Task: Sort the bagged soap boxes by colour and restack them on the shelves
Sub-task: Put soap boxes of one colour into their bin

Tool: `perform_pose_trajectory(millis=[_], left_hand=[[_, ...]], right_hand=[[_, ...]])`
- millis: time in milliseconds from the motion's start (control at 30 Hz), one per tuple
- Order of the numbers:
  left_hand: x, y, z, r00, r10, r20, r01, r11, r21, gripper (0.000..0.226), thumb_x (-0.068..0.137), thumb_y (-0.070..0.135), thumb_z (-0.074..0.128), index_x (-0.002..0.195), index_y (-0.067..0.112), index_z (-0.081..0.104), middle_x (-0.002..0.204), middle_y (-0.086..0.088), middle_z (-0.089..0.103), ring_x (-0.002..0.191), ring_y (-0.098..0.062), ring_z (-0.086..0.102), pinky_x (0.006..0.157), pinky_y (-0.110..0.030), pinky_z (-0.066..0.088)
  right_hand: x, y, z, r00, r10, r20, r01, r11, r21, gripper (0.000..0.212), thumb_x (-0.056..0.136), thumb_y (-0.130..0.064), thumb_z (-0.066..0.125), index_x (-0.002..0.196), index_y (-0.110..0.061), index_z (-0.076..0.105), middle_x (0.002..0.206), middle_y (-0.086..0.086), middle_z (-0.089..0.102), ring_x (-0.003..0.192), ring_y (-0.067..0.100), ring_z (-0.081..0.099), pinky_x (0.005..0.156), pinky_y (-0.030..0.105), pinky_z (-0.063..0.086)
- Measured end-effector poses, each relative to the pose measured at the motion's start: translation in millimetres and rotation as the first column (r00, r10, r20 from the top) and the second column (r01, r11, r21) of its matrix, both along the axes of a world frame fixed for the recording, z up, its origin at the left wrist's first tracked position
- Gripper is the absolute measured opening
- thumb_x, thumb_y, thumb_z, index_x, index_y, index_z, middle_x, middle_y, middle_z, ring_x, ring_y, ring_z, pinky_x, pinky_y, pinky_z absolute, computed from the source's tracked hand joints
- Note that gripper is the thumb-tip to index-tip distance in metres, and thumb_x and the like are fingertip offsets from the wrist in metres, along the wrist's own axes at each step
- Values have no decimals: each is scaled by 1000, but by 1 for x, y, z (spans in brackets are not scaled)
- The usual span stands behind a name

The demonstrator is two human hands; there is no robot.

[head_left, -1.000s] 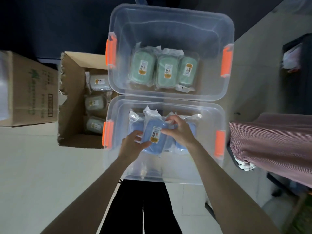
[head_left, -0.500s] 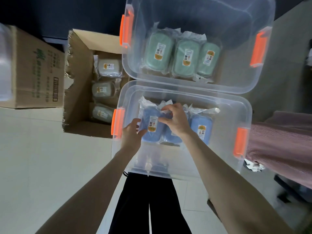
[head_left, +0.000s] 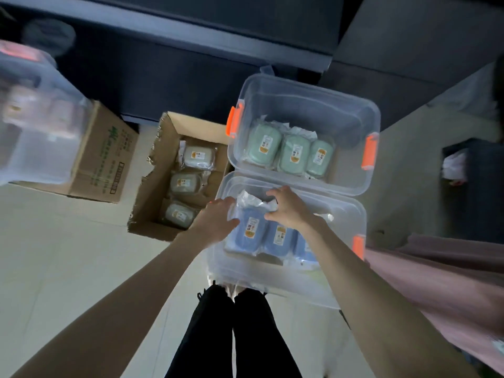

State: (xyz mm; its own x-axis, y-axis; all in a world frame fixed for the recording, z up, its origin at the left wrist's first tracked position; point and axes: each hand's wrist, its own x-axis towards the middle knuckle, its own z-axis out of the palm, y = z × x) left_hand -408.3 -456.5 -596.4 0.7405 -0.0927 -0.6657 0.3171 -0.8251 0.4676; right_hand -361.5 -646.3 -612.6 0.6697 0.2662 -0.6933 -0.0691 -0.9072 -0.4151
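Note:
Three bagged blue soap boxes (head_left: 278, 237) lie side by side in the near clear bin (head_left: 351, 214). My left hand (head_left: 218, 219) holds the left edge of the leftmost blue box (head_left: 246, 230), thumb on its bag. My right hand (head_left: 289, 207) rests curled over the crinkled bag tops of the blue boxes. Three bagged green soap boxes (head_left: 293, 152) sit in the far clear bin (head_left: 313, 99). Three pale grey bagged soap boxes (head_left: 188, 182) lie in an open cardboard carton (head_left: 155, 186) to the left.
A closed cardboard box (head_left: 106, 159) stands at the left with another clear bin (head_left: 35, 124) of pale boxes, blurred, in front of it. Dark shelving (head_left: 191, 50) runs along the back. A pink cloth (head_left: 441, 282) lies at the right. My legs (head_left: 231, 336) are below.
The camera view has swung left and up. The blue box I was holding above the bin now lies at the left of the row, and both hands stay on the bags.

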Motion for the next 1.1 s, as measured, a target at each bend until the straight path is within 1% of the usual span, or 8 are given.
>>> perform_pose_trajectory(millis=[100, 200, 333, 433, 533, 800, 967, 1100], left_hand=[[15, 24, 61, 992, 0, 124, 3, 1000, -28, 43, 92, 29, 58, 134, 19, 49, 128, -4, 58, 115, -22, 56, 98, -41, 46], [22, 58, 122, 963, 31, 268, -28, 1000, -15, 44, 92, 27, 58, 134, 18, 49, 129, -5, 57, 117, -22, 54, 99, -37, 44], [23, 120, 195, 906, -4, 423, -23, 998, 57, 47, 90, 28, 61, 134, 19, 48, 129, -6, 56, 119, -26, 53, 99, -35, 42], [17, 177, 250, 849, -52, 526, -21, 991, 131, 52, 89, 31, 62, 137, 19, 45, 130, -8, 54, 120, -28, 51, 99, -42, 42], [6, 244, 306, 778, -143, 612, -17, 969, 248, 58, 88, 36, 62, 139, 19, 40, 133, -9, 50, 122, -29, 48, 101, -44, 39], [-37, 405, 418, 614, -257, 746, -146, 892, 428, 61, 88, 45, 59, 140, 24, 37, 133, -6, 49, 124, -29, 45, 98, -40, 37], [-40, 484, 472, 553, -296, 779, -210, 855, 474, 62, 88, 49, 57, 141, 26, 36, 132, -5, 48, 125, -27, 43, 99, -39, 33], [-22, 544, 504, 500, -308, 809, -260, 838, 480, 63, 88, 50, 57, 142, 24, 35, 134, -5, 47, 126, -28, 41, 102, -39, 30]], right_hand=[[13, 15, 68, 992, 22, 121, -24, 1000, 11, 58, 87, -23, 68, 139, -13, 44, 136, 12, 38, 121, 29, 48, 98, 37, 42], [24, 43, 137, 959, 48, 280, -58, 998, 28, 53, 86, -22, 69, 134, -12, 48, 135, 11, 41, 120, 28, 49, 100, 37, 40], [36, 99, 225, 902, 102, 419, -119, 993, 14, 51, 84, -20, 68, 131, -10, 50, 131, 13, 44, 119, 31, 49, 100, 41, 42], [33, 151, 287, 855, 80, 512, -118, 992, 42, 51, 87, -21, 68, 133, -10, 49, 132, 10, 43, 118, 29, 51, 98, 40, 43], [19, 211, 344, 784, 81, 615, -142, 989, 50, 48, 88, -25, 67, 132, -13, 51, 135, 7, 42, 121, 28, 48, 100, 40, 41], [-17, 375, 450, 616, 138, 776, -263, 964, 38, 51, 90, -28, 66, 136, -16, 47, 139, 3, 40, 124, 24, 45, 97, 39, 39], [-9, 456, 503, 524, 163, 836, -310, 951, 9, 52, 91, -29, 64, 138, -17, 45, 138, 3, 40, 123, 24, 46, 93, 37, 39], [13, 512, 525, 488, 179, 854, -332, 943, -8, 55, 91, -30, 64, 140, -18, 42, 141, 2, 37, 127, 24, 41, 92, 38, 39]])
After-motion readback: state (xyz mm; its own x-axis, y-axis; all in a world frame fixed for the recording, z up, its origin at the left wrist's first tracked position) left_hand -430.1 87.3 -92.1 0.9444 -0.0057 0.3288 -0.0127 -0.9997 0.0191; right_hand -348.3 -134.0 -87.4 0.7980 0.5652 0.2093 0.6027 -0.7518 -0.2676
